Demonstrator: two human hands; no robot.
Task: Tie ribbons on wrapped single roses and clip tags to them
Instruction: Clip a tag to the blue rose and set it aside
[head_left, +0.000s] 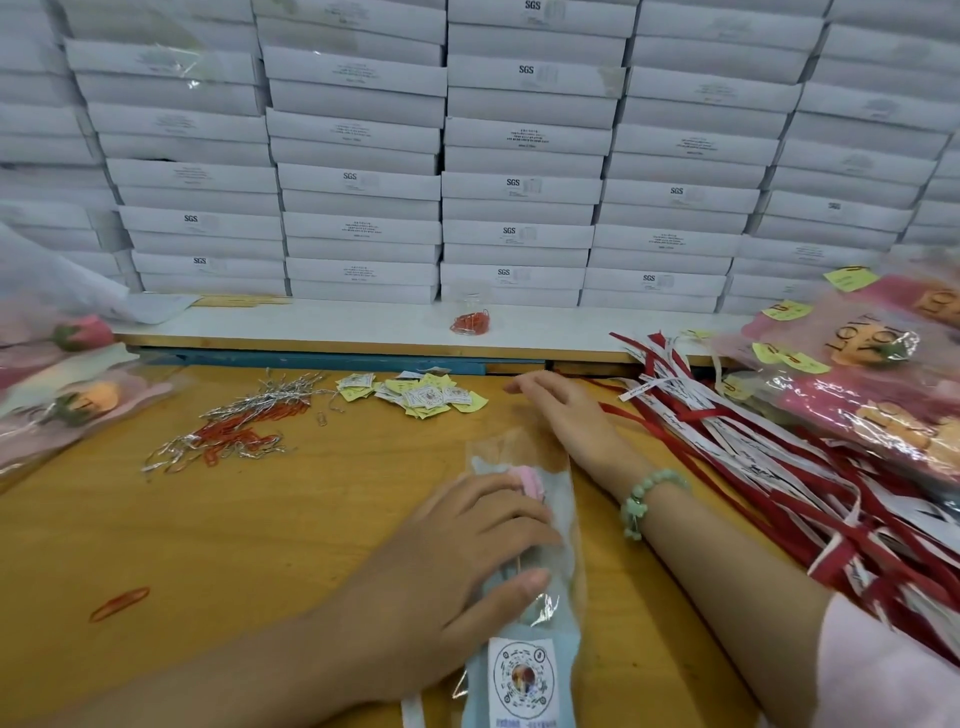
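At the far left lay a pile of wrapped roses (67, 400), and next to it on the bench (260, 545) a heap of silver twist ties (260, 400) mixed with red paper clips (234, 436). One loose clip (119, 603) lay apart, nearer to the person. Further right, a small pile of tags (421, 395) sat near the back edge.

The left hand (457, 551) lay over the single rose (530, 480) in the middle of the bench. Its grip was closed on the clear sleeve, with the fingers curled over it and the thumb across the film. No ribbon or tag showed on this rose, so I judge both steps were not yet done.

The right hand (561, 410) was low beside the top of the sleeve, fingers straight toward the tags, its grip wide and holding nothing. To its right spread the ribbons (779, 457), red and white, crossing each other, and beyond them the finished roses (883, 374) with yellow tags.

The risks I see are these: the tags are thin and heaped, so two may come up together; the film looks slippery, so the rose may roll under a loose hold; and one pulled ribbon may drag its neighbours off the bench — they lie tangled
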